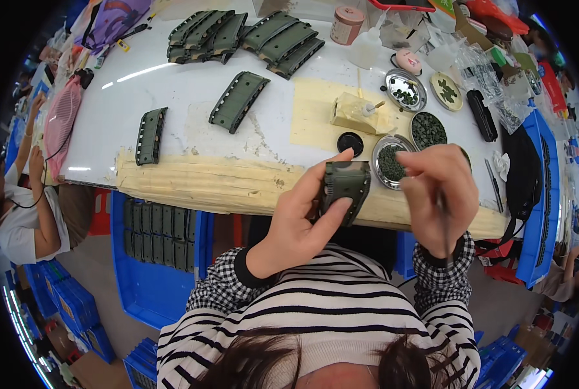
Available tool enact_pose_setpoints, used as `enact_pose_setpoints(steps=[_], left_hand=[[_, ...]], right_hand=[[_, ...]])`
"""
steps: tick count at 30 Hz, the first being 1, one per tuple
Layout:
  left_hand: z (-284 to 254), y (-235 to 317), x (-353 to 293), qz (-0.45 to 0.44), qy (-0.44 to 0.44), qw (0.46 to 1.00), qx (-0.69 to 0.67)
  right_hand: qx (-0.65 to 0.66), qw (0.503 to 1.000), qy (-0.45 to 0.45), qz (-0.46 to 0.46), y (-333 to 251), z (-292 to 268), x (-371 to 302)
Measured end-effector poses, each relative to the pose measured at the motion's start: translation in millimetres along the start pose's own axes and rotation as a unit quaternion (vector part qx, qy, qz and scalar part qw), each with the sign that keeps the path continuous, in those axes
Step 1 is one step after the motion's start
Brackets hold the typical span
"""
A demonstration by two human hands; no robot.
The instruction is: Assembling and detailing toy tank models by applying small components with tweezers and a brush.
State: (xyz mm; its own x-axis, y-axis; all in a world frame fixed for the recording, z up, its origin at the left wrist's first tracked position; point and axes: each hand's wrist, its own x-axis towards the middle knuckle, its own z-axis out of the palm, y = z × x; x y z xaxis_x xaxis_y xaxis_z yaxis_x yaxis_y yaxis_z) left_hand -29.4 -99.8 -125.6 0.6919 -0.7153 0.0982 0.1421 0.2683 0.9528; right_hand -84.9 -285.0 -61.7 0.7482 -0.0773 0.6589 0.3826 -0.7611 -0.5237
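Observation:
My left hand grips a curved camouflage-green plastic part above the table's front edge, thumb on its near side. To its right, my right hand is closed in a pinch beside a silver dish of tiny dark green pieces. A thin dark stick-like tool runs down from the right hand, blurred; its kind and anything at the fingertips cannot be made out. Similar curved parts lie farther left, one long and one narrower.
Stacked green parts lie at the back. Near the dish are a black round lid, a yellowish block, a squeeze bottle and another silver dish. Below the table at left, a blue crate holds several parts.

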Motion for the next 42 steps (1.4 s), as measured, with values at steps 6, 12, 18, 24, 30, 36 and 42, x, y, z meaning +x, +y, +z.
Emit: enact_pose_setpoints(steps=[6,12,18,24,30,36,42], left_hand=[[-16.1,0.4,16.9,-0.018,-0.011,0.995,-0.102],[-9.3,3.1,27.2,0.011,0.023,0.997,-0.074],[-10.3,3.4,30.7,0.04,0.039,0.998,0.034],[-6.4,1.5,32.2,0.007,0.034,0.999,-0.022],[-11.9,14.1,42.3,-0.133,0.026,0.957,-0.258],[-14.4,-1.2,47.5,-0.201,-0.001,0.868,-0.453],[-14.5,-4.9,48.5,-0.208,-0.038,0.818,-0.535]], right_hand=[[-0.055,0.992,0.011,0.11,20.4,2.4,11.5],[-0.003,0.998,-0.05,0.037,6.2,17.8,13.7],[-0.066,0.992,-0.098,-0.047,16.5,23.7,7.4],[0.053,0.995,-0.062,0.052,19.4,31.3,4.1],[-0.011,0.982,0.009,0.188,29.8,8.8,22.5],[-0.055,0.988,-0.003,0.146,50.5,25.8,22.2],[-0.039,0.987,0.06,0.143,38.9,19.4,24.1]])
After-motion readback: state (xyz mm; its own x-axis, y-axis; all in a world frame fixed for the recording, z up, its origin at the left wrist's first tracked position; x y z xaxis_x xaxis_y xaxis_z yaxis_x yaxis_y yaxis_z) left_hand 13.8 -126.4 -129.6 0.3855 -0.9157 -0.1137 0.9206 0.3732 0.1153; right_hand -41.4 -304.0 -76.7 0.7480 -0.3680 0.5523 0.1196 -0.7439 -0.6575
